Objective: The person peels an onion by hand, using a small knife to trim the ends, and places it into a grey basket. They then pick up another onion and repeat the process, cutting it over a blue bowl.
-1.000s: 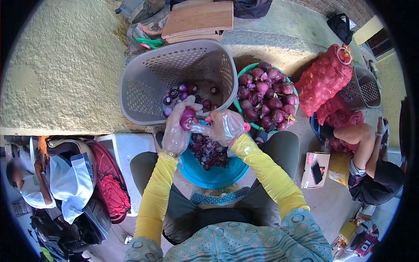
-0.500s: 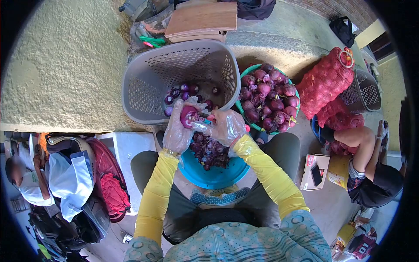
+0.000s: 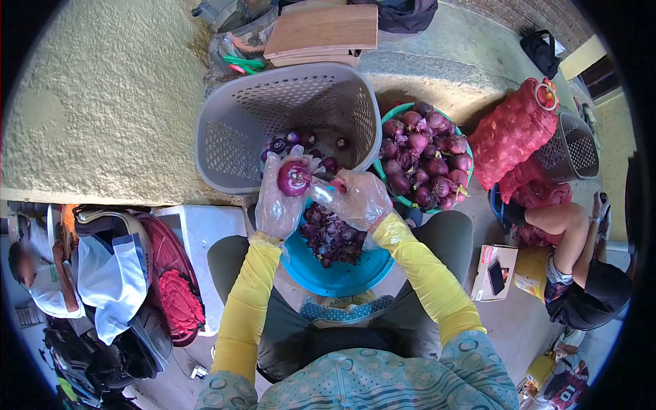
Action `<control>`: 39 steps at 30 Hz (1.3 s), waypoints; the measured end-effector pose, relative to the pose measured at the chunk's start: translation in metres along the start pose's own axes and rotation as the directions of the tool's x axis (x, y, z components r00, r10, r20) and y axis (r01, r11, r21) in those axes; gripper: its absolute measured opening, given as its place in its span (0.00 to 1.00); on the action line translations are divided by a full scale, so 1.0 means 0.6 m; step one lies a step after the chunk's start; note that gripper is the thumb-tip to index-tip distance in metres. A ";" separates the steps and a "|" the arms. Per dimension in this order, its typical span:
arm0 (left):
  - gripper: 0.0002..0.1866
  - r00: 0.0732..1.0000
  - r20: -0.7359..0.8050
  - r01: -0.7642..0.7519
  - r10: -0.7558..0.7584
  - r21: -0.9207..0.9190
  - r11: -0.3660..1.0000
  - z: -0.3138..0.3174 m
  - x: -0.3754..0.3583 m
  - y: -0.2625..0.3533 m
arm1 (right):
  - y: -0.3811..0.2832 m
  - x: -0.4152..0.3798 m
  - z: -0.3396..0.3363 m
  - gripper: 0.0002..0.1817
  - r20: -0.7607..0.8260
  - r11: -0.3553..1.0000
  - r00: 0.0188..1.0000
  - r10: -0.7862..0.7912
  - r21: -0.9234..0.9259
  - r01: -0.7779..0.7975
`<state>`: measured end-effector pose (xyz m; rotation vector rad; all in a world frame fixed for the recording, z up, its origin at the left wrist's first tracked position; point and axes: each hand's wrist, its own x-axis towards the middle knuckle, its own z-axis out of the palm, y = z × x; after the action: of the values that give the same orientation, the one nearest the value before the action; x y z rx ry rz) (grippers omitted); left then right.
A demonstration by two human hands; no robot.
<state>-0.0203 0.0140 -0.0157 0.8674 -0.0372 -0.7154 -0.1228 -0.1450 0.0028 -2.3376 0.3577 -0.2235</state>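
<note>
My left hand, in a clear plastic glove, is wrapped round a red onion whose pale-ringed face points up. My right hand, gloved the same way, grips a knife; some red of its handle shows by the fingers, and its blade lies right beside the onion. Both hands are over the near rim of a grey perforated basket, where several peeled onions lie. Below them, a blue basin holds a heap of dark onion skins.
A green-rimmed tub full of unpeeled onions stands to the right. Beyond it are a red mesh sack and another grey basket. A person sits at right, near a box with a phone. Bags lie at left.
The onion has turned in my left hand, so its ringed face shows more fully. The knife blade has shifted slightly away from the onion's face to its side.
</note>
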 end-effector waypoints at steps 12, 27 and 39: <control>0.25 0.997 0.038 -0.055 0.061 -0.135 0.989 0.004 0.000 0.009 | -0.007 -0.023 -0.023 0.30 0.487 0.455 0.869 0.087 0.757 -0.469; 0.27 0.983 0.145 -0.113 0.114 -0.014 0.993 -0.004 0.004 0.001 | -0.012 -0.034 0.013 0.37 0.487 0.332 0.870 -0.079 0.836 -0.437; 0.23 0.974 0.181 -0.143 0.138 0.018 0.989 0.000 0.004 0.005 | -0.003 -0.027 0.020 0.23 0.514 0.416 0.857 -0.028 0.786 -0.458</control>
<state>-0.0171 0.0140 -0.0144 0.8190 -0.2693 -0.6594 -0.1345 -0.1304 -0.0052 -1.1569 0.2166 0.2498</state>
